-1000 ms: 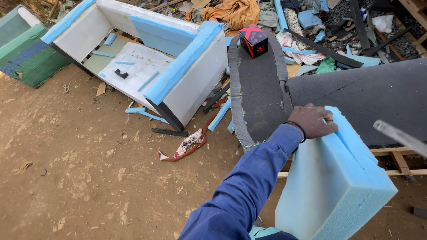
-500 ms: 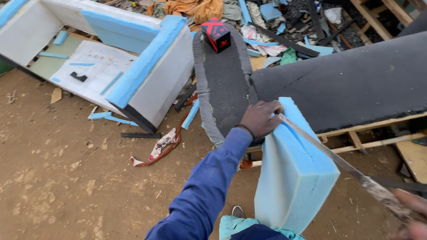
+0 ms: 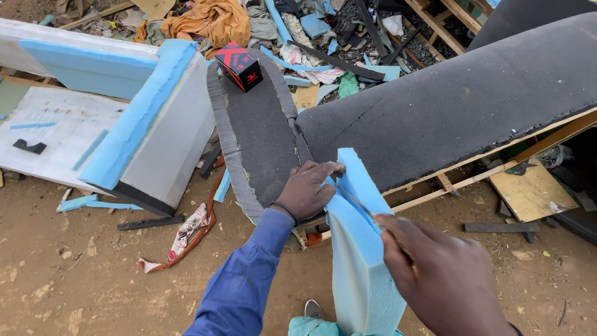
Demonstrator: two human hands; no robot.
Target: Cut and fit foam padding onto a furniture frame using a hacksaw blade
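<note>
— Where's the foam block point(image 3: 360, 261) relative to the hands?

— It stands upright on edge in the near middle of the scene, between the two hands. The left hand point(image 3: 308, 190) lies on its far top corner, fingers curled over the edge — a closed grip on the foam. The right hand point(image 3: 444, 280) is near right, touching the block's right face, closed around a knife point(image 3: 364, 208) whose thin blade runs along the top edge toward the left hand.

— How does the foam look?

— Light blue, thick, slab-shaped, with a flat pale face toward the camera and a narrower top edge. The far corner looks a little ragged. Its lower end passes out of view at the near edge.

— What's around it?

— Just beyond it, a dark grey padded sofa frame point(image 3: 460, 99) stretches to the right, wood slats showing underneath. A grey oval panel point(image 3: 258, 130) lies to the far left of the block, with a red and black box point(image 3: 239, 65) on it. Further left sits a white sofa shell point(image 3: 161, 143) with blue foam edging, all on bare dirt point(image 3: 93, 280).
</note>
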